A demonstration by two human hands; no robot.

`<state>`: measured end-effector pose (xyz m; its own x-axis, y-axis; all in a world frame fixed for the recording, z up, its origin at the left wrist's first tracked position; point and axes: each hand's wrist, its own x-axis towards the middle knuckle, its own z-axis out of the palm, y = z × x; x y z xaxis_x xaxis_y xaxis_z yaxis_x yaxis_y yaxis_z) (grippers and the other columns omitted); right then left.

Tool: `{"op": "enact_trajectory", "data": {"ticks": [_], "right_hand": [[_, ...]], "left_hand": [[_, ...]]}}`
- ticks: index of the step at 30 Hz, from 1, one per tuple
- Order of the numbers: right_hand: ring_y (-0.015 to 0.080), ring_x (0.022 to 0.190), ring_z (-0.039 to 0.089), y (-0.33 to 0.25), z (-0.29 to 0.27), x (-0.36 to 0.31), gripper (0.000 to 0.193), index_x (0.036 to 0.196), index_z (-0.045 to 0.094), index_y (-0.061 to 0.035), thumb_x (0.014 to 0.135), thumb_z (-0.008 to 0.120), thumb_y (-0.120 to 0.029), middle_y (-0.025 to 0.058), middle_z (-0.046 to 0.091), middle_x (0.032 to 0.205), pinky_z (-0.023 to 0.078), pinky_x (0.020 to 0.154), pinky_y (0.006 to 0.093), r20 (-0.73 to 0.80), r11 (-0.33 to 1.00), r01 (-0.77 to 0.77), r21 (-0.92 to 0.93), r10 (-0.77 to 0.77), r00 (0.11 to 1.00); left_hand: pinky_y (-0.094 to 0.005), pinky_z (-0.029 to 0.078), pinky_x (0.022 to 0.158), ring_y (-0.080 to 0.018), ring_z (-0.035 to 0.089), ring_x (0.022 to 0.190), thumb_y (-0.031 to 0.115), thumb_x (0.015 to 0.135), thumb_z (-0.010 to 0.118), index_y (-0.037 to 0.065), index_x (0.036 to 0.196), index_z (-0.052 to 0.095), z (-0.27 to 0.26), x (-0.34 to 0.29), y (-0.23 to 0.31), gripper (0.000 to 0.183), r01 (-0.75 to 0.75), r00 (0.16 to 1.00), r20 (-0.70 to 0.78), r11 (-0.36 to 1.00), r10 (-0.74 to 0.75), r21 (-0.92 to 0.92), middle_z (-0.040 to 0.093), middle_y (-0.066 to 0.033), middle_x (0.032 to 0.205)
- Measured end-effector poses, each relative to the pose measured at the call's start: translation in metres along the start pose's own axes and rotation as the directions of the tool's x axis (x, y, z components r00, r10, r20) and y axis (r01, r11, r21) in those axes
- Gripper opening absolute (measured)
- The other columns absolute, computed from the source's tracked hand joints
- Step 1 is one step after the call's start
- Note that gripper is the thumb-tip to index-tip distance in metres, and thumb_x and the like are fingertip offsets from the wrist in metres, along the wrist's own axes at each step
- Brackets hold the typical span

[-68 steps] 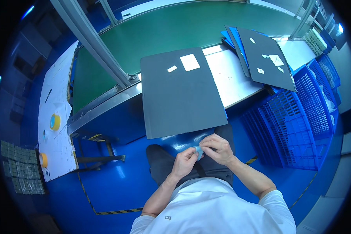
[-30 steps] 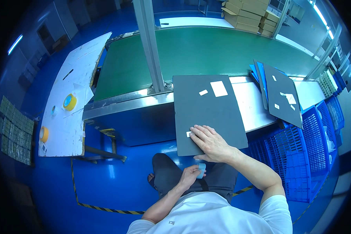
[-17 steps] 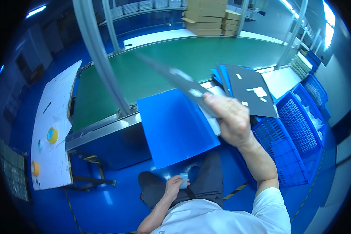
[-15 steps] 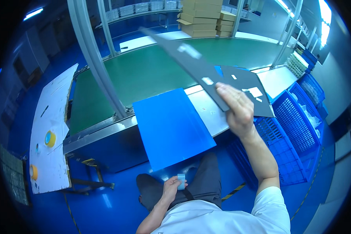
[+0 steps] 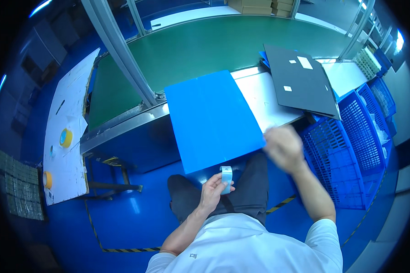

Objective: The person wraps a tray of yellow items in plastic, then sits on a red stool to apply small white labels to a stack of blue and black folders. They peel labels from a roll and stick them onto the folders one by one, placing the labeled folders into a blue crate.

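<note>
My left hand (image 5: 216, 187), fingers closed, grips a small pale-blue looped strip (image 5: 226, 179) above my lap; I cannot make out its exact kind. A flat blue sheet (image 5: 214, 120) lies at the bench edge in front of me, its near part jutting out over my knees. Close to the sheet's near right corner is my right hand (image 5: 284, 148), smeared by motion, so its fingers and any touch on the sheet are unclear. Dark grey boards (image 5: 300, 93) with white paper patches are stacked on the right of the bench, beyond my right hand.
A green conveyor belt (image 5: 191, 48) runs behind the bench, with a metal post (image 5: 118, 52) at its near left. Blue plastic crates (image 5: 335, 159) stand at my right. On the left, a white table (image 5: 64, 164) carries yellow tape rolls (image 5: 65, 138). Cardboard boxes (image 5: 255, 7) sit at the back.
My right hand has let go of the grey board, which now lies on the stack at right, and has come down to the blue sheet's near right corner. My left hand keeps its strip.
</note>
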<state>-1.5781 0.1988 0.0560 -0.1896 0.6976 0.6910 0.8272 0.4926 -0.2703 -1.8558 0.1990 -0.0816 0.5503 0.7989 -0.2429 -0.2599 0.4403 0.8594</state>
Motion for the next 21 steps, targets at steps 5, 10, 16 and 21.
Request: {"op": "enact_trajectory", "data": {"ticks": [5,10,16,21], "right_hand": [[0.0252,0.109,0.065,-0.065,0.075,-0.043,0.025,0.099,0.073,-0.0064,0.076,0.079,-0.017,0.0072,0.071,0.109,0.052,0.087,0.0390,0.223,0.932,-0.215,0.292,0.153,0.963],[0.0261,0.106,0.066,-0.065,0.093,-0.061,0.022,0.099,0.074,-0.0050,0.080,0.077,-0.017,0.0087,0.072,0.106,0.053,0.089,0.0389,0.266,0.825,-0.439,0.356,0.360,0.894],[0.0235,0.103,0.067,-0.059,0.095,-0.065,0.018,0.097,0.075,-0.0041,0.083,0.075,-0.015,0.0083,0.073,0.104,0.054,0.088,0.0370,0.371,0.716,-0.544,0.437,0.408,0.834],[0.0222,0.098,0.069,-0.063,0.099,-0.064,0.014,0.096,0.075,-0.0030,0.085,0.073,-0.012,0.0094,0.073,0.102,0.054,0.086,0.0351,0.444,0.520,-0.677,0.520,0.512,0.735]], "left_hand": [[-0.0309,0.058,0.085,-0.0186,0.070,0.093,0.004,0.100,0.052,-0.004,0.131,0.055,0.010,0.000,0.001,0.032,-0.058,0.995,0.075,0.998,0.060,-0.030,0.069,-0.0143,0.110],[-0.0295,0.057,0.086,-0.0176,0.070,0.094,0.004,0.101,0.050,-0.004,0.134,0.054,0.005,-0.004,-0.001,0.034,-0.049,0.994,0.099,0.998,0.046,0.028,0.069,-0.0129,0.112],[-0.0307,0.058,0.083,-0.0173,0.070,0.092,0.002,0.099,0.051,-0.004,0.135,0.055,-0.001,-0.004,-0.014,0.036,-0.128,0.990,0.082,0.985,0.118,0.119,0.069,-0.0142,0.111],[-0.0313,0.058,0.083,-0.0179,0.069,0.094,0.001,0.099,0.052,-0.005,0.136,0.052,-0.007,-0.009,-0.015,0.038,-0.185,0.982,0.091,0.950,0.167,0.253,0.068,-0.0155,0.111]]}}
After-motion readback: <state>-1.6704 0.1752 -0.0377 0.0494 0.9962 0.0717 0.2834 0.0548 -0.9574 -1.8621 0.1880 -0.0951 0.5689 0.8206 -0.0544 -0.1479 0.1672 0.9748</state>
